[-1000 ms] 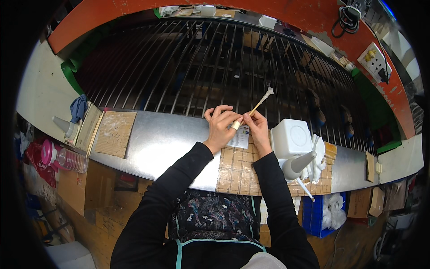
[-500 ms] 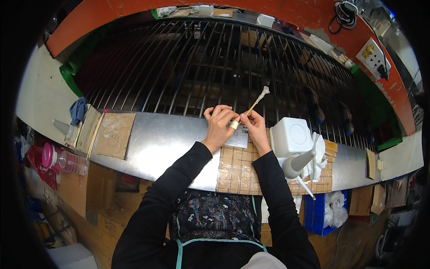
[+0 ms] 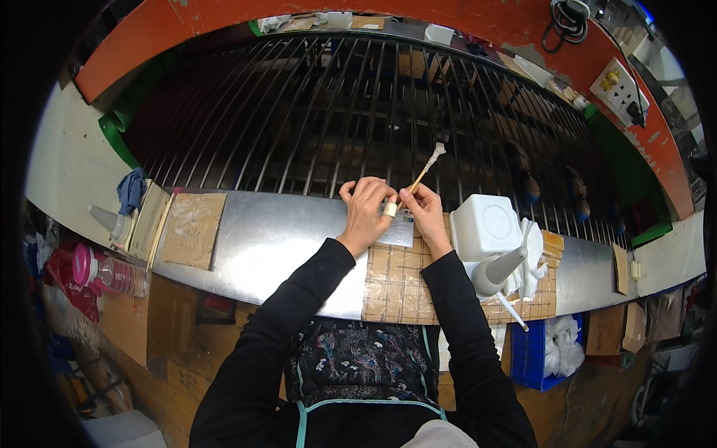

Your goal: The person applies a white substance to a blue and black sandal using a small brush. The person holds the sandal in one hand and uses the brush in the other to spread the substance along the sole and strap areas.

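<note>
My right hand [image 3: 426,213] pinches a thin wooden stick [image 3: 420,179] that slants up and away, with a whitish lumpy wad [image 3: 437,151] round its far end. Close beside it, my left hand [image 3: 367,213] has its fingers bent and drawn together, a pale band [image 3: 390,209] wrapped round one finger. Whatever lies between its fingertips is hidden. Below both hands, a small printed card [image 3: 397,233] lies on the cardboard sheet [image 3: 399,287]. To the right stands a white square tub [image 3: 487,226], with a pale nozzle bottle [image 3: 497,275] in front of it.
Behind the metal ledge [image 3: 261,239] runs a row of metal bars [image 3: 328,112] over a dark gap. White crumpled cloth [image 3: 532,257] lies beside the tub. A cardboard piece [image 3: 194,228] lies on the left, and a blue crate [image 3: 534,358] stands below right.
The hands and stick stay almost in place; the stick's wadded end has shifted very slightly left. The whole view has moved a little.
</note>
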### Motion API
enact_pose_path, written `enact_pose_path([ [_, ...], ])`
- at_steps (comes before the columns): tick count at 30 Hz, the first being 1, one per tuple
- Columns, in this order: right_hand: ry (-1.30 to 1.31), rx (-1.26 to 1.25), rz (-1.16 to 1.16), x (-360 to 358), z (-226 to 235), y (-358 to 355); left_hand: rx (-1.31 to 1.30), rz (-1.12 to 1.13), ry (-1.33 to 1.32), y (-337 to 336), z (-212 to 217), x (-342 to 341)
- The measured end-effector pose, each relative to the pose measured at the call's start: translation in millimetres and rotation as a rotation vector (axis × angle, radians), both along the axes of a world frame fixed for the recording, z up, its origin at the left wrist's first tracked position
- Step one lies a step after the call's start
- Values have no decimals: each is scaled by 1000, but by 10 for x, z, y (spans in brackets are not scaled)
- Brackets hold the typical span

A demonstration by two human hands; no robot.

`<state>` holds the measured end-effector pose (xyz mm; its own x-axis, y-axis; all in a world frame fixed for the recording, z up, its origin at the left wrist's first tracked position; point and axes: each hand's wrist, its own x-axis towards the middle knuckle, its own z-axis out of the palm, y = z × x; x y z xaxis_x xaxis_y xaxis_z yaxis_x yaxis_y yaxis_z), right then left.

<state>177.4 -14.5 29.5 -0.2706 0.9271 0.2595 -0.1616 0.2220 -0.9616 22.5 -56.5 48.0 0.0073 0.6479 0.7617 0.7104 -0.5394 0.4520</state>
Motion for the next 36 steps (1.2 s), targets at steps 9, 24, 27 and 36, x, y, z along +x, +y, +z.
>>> enact_pose_path([
  [9, 123, -97, 66, -5, 33, -24, 47, 11, -30, -26, 26, 21],
  [24, 203, -163, 97, -29, -24, -30, 245, 115, 179, -20, -17, 26],
  [27, 206, -161, 87, -34, -21, -34, 252, 117, 185, -20, -9, 32],
  [36, 202, -149, 102, -28, -30, -21, 169, 107, 90, -28, -10, 53],
])
